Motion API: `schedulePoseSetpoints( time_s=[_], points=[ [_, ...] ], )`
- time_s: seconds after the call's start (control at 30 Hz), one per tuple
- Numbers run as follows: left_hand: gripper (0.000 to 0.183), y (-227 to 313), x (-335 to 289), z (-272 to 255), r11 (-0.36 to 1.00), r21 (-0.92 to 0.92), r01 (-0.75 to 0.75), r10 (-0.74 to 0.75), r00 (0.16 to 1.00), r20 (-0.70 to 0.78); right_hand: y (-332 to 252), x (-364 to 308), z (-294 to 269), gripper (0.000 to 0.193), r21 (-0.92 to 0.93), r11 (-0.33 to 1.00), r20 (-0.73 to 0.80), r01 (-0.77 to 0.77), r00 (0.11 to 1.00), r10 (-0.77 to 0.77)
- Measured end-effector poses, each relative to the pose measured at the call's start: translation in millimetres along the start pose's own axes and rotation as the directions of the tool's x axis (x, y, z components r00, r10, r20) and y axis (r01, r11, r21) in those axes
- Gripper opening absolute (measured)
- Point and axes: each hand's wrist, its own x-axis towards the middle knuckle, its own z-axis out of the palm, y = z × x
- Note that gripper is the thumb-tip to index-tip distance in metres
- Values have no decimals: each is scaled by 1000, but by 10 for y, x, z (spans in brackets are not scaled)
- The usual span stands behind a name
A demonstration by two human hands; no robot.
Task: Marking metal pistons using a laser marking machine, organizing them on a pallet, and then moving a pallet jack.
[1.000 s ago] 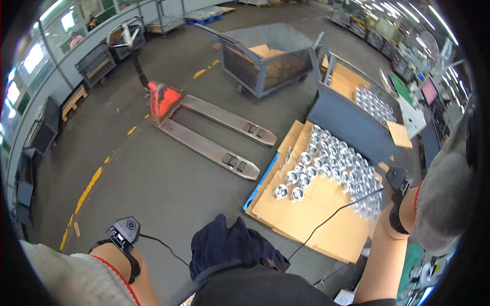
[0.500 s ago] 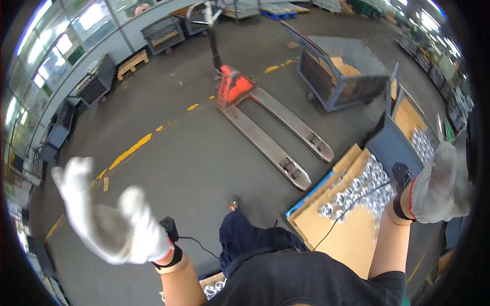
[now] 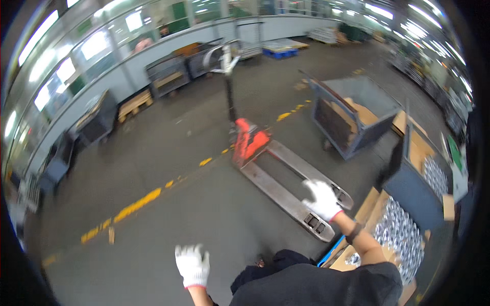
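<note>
My left hand (image 3: 193, 266), in a white knitted glove with a red cuff edge, is low over the grey floor, its fingers loosely bent and apart, nothing in it. Farther forward and to the right, my right hand (image 3: 322, 200) wears the same kind of glove. Its fingers and thumb are spread, and it holds nothing. In the picture it overlaps the steel forks (image 3: 278, 187) of a red hand pallet truck (image 3: 251, 142); contact cannot be made out. By my right forearm, many shiny metal parts (image 3: 400, 234) lie on cardboard (image 3: 341, 261).
A blue-grey bin (image 3: 413, 191) with cardboard and metal parts stands at right, behind the parts. Beyond it is a wheeled metal bin (image 3: 352, 127). A worn yellow line (image 3: 138, 205) crosses the floor. More bins (image 3: 168, 75) and a wooden pallet (image 3: 135, 105) line the wall.
My right hand has swung left from beside the right-hand bin to over the forks. My left hand has dropped lower and moved right. The view has shifted, showing more of the far wall.
</note>
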Motion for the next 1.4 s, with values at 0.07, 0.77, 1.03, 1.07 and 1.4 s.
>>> schedulePoseSetpoints(
  time_s=[0.07, 0.77, 1.03, 1.07, 1.4],
  points=[
    [25, -88, 204, 296, 996, -89, -21, 26, 998, 54, 123, -19, 488, 65, -30, 992, 144, -123, 982, 126],
    [24, -1331, 4663, 1327, 955, -280, -97, 128, 987, 97, -304, 4885, 2535, 54, 148, 984, 320, 99, 936, -143],
    [26, -3204, 5030, 2121, 956, 77, 282, -292, 913, 286, -1048, 7118, 2662, 52, 225, 953, -126, 203, 976, -178],
    [26, -3423, 5177, 2173, 949, 96, 302, -316, 910, 269, -1162, 7380, 2544, 55, 247, 964, -209, 100, 977, -48],
    [23, -4649, 8334, 2347, 991, 30, -134, 126, 974, 188, -1122, 9577, 2039, 46, 877, 480, -397, 12, 579, 712]
  ],
)
